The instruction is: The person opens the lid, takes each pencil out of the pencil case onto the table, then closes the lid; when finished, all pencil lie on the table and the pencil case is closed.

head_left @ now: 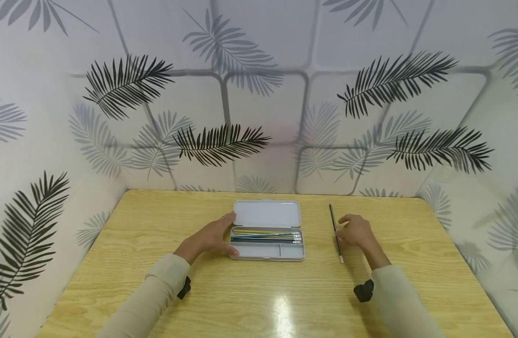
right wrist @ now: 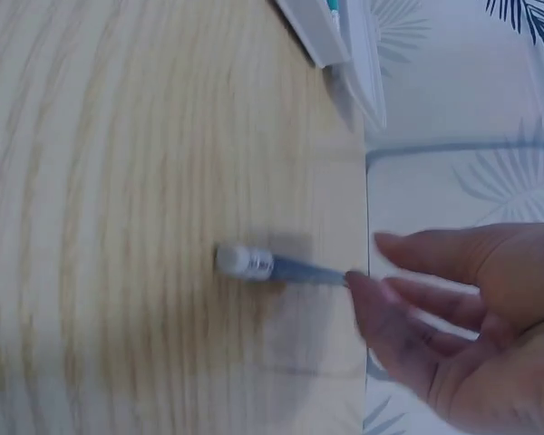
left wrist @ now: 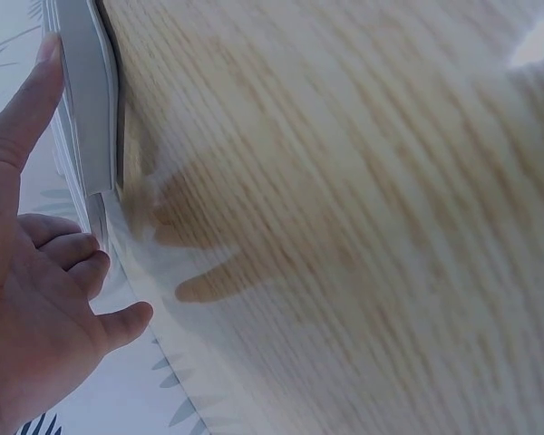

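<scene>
A white pencil case (head_left: 254,251) lies with its lid folded back on the wooden table. Several pencils (head_left: 263,234) with pale ends fill its rear compartment. My left hand (head_left: 210,239) spans the case's left end, thumb at the front corner and fingertips near the hinge. In the left wrist view the thumb lies straight along the case's side (left wrist: 89,100). To the right of the case is a dark pencil (head_left: 332,218), its white eraser end toward me. My right hand (head_left: 356,230) is at this pencil, thumb tip right at its shaft, index finger apart from the thumb.
The wooden table (head_left: 225,300) ends at the back against a wall (head_left: 267,108) with a leaf pattern. The front of the case has a long compartment and a small one. A black wrist strap piece (head_left: 363,291) shows under the right sleeve.
</scene>
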A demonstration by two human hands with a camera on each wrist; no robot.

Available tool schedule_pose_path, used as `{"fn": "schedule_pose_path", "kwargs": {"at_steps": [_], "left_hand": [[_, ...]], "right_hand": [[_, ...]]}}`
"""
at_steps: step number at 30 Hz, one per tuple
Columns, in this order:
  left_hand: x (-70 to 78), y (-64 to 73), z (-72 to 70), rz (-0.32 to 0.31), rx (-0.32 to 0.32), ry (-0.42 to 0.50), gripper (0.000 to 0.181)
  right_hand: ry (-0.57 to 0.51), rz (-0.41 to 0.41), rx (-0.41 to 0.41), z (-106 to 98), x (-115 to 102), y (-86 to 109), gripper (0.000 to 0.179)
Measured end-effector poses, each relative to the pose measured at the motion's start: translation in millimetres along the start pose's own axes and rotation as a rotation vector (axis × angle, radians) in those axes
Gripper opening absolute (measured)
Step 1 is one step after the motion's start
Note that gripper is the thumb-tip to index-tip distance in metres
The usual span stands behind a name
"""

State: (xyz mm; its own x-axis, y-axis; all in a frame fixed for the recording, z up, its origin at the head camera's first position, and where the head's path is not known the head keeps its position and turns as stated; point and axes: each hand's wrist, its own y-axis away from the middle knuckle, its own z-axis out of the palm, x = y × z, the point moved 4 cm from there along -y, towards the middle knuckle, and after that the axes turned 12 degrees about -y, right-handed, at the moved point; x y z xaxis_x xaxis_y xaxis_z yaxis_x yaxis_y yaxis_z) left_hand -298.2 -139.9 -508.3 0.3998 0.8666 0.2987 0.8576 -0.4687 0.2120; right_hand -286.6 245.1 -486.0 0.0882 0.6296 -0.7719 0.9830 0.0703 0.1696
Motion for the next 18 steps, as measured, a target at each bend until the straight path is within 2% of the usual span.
{"fn": "schedule_pose_path", "kwargs": {"at_steps": [4, 8, 14, 18], "left_hand": [[1.2, -0.7, -0.2, -0.002, -0.002, -0.003, 0.119], [0.6, -0.2, -0.6, 0.001, -0.005, 0.004, 0.12], [0.0, -0.2, -0.1, -0.004, -0.008, 0.0, 0.12], [1.1, -0.2, -0.6, -0.003, -0.003, 0.0, 0.119]], "right_hand": [[-0.124, -0.136, -0.039, 9, -11, -8.9, 0.037], [-0.187, -0.24, -0.106, 27, -26, -16.3, 0.03], [-0.269, -0.301, -0.257, 63, -46, -22.0, 0.029], [-0.265, -0.301, -0.326, 82, -57, -21.5, 0.026]]}}
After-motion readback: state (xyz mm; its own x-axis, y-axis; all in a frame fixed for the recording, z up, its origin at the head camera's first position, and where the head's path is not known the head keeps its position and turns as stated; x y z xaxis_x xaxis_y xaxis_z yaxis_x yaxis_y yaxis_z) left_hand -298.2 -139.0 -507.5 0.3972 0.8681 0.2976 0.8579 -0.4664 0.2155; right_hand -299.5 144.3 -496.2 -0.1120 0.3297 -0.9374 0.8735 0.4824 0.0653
